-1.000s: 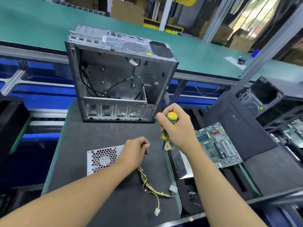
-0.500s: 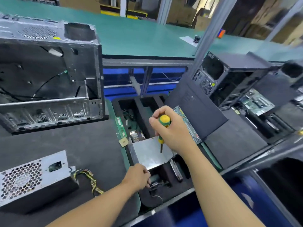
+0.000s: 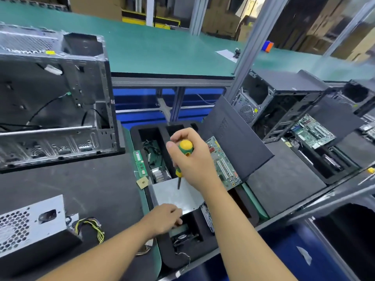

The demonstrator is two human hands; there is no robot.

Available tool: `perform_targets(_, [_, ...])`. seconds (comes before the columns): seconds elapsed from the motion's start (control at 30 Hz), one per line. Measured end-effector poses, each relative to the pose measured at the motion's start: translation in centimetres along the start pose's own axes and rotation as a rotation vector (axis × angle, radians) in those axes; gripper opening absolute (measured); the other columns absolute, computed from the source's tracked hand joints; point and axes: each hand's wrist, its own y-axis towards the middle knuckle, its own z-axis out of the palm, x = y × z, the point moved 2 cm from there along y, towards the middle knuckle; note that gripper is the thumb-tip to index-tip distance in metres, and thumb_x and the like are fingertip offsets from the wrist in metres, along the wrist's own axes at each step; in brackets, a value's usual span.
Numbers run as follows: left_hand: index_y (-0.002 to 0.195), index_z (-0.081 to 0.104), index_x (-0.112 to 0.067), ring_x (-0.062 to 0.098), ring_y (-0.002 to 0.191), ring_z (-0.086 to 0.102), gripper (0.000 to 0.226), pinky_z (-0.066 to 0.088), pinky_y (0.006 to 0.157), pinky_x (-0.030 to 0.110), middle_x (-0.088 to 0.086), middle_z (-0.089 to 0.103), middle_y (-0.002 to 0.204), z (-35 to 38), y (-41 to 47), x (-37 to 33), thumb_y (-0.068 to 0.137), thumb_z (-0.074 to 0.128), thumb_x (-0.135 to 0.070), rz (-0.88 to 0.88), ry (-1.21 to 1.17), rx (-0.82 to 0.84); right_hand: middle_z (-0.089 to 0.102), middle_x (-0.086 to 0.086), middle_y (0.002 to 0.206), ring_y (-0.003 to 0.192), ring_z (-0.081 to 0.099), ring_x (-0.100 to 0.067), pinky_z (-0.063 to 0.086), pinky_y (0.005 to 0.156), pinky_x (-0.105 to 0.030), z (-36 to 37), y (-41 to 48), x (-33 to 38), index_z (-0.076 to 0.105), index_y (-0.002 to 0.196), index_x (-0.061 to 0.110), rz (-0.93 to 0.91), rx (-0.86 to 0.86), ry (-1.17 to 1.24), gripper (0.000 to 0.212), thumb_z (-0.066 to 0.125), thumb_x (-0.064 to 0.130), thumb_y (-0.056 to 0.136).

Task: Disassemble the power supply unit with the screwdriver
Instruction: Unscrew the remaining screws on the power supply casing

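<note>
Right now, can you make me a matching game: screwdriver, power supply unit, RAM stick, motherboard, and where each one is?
1 screwdriver
2 power supply unit
3 RAM stick
4 motherboard

A on the dark mat, lower left
B tilted beside the dark side panel
C gripped in the right hand
D on the green strip beside the foam tray

Pairs: 1-C, 2-A, 3-D, 4-B

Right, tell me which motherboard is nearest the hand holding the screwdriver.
The motherboard beside the dark side panel, just behind the right hand gripping the screwdriver; the other motherboard lies far right.
</note>
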Motion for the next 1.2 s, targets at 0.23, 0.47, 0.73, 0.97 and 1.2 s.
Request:
perform_targets(0.23, [0.124, 0.057, -0.036, 0.006, 0.115, 0.057, 0.038, 0.043, 0.098, 0.025, -0.015, 0.062, 0.126, -12.5, -7.6, 1.1, 0.092, 0.051, -0.056, 0.442, 0.649, -0.336, 0.051, 0.014, 0.068, 0.059, 0.046, -0.007, 0.041, 0.058, -0.020, 7.5, 1.2, 4.1, 0.052, 0.079, 0.011, -0.166, -0.004, 0.115, 0.020, 0.070, 0.013, 0.086])
perform_targets(0.47, [0.151, 0.006, -0.054, 0.015, 0.150, 0.001, 0.112, 0.014, 0.119, 0.046, -0.016, -0.005, 0.164, -21.3, -17.0, 14.2, 0.057, 0.049, -0.097, 0.088, 0.884, -0.245, 0.038, -0.003, 0.052, 0.047, 0.031, -0.018, 0.028, 0.049, -0.026, 18.5, 0.4, 7.4, 0.045, 0.058, 0.022, -0.059, 0.144, 0.315, 0.035, 0.069, 0.033, 0.081])
perform_targets(0.73, [0.144, -0.006, -0.052, 0.023, 0.111, 0.047, 0.094, 0.038, 0.087, 0.036, -0.001, 0.042, 0.134, -21.0, -18.9, 18.3, 0.072, 0.048, -0.079, 0.089, 0.994, -0.524, 0.039, -0.003, 0.050, 0.040, 0.028, -0.015, 0.028, 0.043, -0.024, 27.6, -2.2, 8.5, 0.046, 0.061, 0.018, 0.010, 0.333, 0.587, 0.033, 0.065, 0.022, 0.088])
perform_targets(0.97, [0.150, 0.012, -0.051, 0.020, 0.131, 0.039, 0.088, 0.035, 0.099, 0.036, -0.003, 0.035, 0.151, -20.9, -18.8, 19.9, 0.071, 0.033, -0.084, 0.091, 0.831, -0.691, 0.038, -0.003, 0.048, 0.039, 0.029, -0.015, 0.029, 0.043, -0.022, 29.2, -3.7, 6.1, 0.044, 0.061, 0.016, 0.077, 0.248, 0.565, 0.034, 0.065, 0.024, 0.086])
perform_targets(1.2, [0.144, 0.013, -0.060, 0.017, 0.130, 0.041, 0.076, 0.030, 0.099, 0.036, -0.003, 0.033, 0.152, -21.0, -18.7, 19.9, 0.074, 0.031, -0.083, 0.135, 0.795, -0.680, 0.036, -0.004, 0.048, 0.040, 0.029, -0.015, 0.030, 0.044, -0.022, 29.4, -3.4, 5.3, 0.044, 0.058, 0.015, 0.080, 0.176, 0.565, 0.035, 0.065, 0.024, 0.084])
